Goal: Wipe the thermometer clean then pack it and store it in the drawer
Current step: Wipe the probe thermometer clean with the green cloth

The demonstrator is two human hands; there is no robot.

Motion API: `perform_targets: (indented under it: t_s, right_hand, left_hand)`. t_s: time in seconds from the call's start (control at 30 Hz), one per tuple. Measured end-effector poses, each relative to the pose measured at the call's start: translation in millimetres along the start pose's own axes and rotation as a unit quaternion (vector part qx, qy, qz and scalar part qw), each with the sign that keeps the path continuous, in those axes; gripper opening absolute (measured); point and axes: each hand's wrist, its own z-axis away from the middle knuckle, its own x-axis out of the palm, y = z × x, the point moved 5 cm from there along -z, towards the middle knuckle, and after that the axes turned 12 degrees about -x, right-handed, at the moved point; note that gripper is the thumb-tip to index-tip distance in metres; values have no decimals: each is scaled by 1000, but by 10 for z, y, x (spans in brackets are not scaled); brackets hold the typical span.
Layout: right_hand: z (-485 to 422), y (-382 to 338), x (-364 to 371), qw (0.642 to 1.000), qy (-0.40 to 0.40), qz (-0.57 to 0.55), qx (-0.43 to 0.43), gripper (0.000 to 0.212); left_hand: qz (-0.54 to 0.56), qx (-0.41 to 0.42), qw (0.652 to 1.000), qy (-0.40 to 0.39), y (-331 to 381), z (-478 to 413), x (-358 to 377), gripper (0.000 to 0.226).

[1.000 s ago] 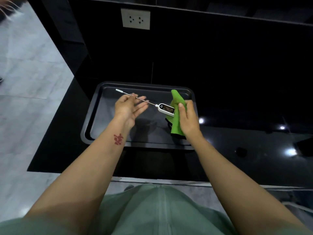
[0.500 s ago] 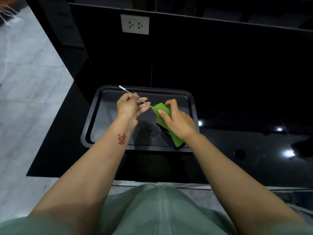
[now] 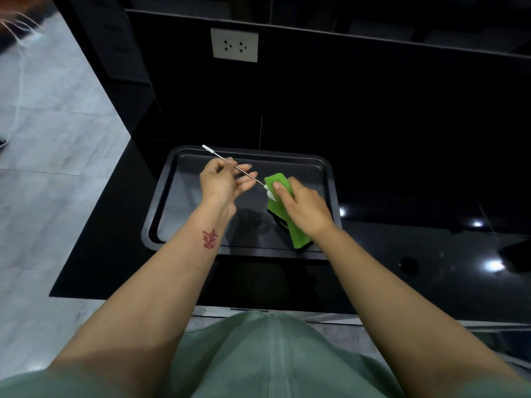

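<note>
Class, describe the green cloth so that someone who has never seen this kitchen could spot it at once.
Find the dark baking tray on the glossy black counter, below the white wall socket. Over its right side, the right hand presses a green cloth around the thermometer. It is the only bright green thing among black surfaces.

Cloth (image 3: 280,206) bright green, with a black underside showing at its lower edge; thermometer (image 3: 244,171) has a silver metal probe, white tip cap and white body. Tray (image 3: 161,214) dark grey, bench (image 3: 402,254) glossy black with white light glints, wall socket (image 3: 234,45) white on black. Left forearm carries a red mark (image 3: 210,238); shirt (image 3: 270,357) pale green; floor (image 3: 51,145) grey marbled.
</note>
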Motion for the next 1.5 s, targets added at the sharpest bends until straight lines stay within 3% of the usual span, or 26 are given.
perform_targets:
  t_s: [0.1, 0.27, 0.37, 0.57, 0.77, 1.0, 1.23, 1.5]
  right_hand:
    - [27, -70, 8, 998, -2, 57, -37, 42]
    - [-50, 79, 11, 988, 56, -118, 78, 36]
    - [-64, 144, -3, 981, 46, -148, 117, 37]
    - [-45, -41, 79, 999, -16, -14, 31, 56]
    - [-49, 78, 20, 994, 33, -91, 56, 42]
    - [-63, -59, 48, 999, -8, -33, 16, 48]
    - [-26, 32, -9, 994, 42, -93, 39, 38]
    - [-94, -157, -23, 999, 11, -45, -1, 37]
  left_hand:
    - [-9, 8, 1000, -5, 23, -11, -3, 22]
    - [6, 16, 1000, -14, 58, -3, -41, 20]
    - [21, 31, 999, -9, 104, -5, -74, 21]
    - [-10, 35, 999, -29, 75, -5, -34, 17]
    - [31, 36, 999, -10, 161, -63, -114, 21]
    - [12, 37, 999, -30, 96, -25, -63, 20]
    - [75, 33, 997, -1, 224, -113, -221, 18]
    - [65, 9, 997, -42, 115, -78, -152, 17]
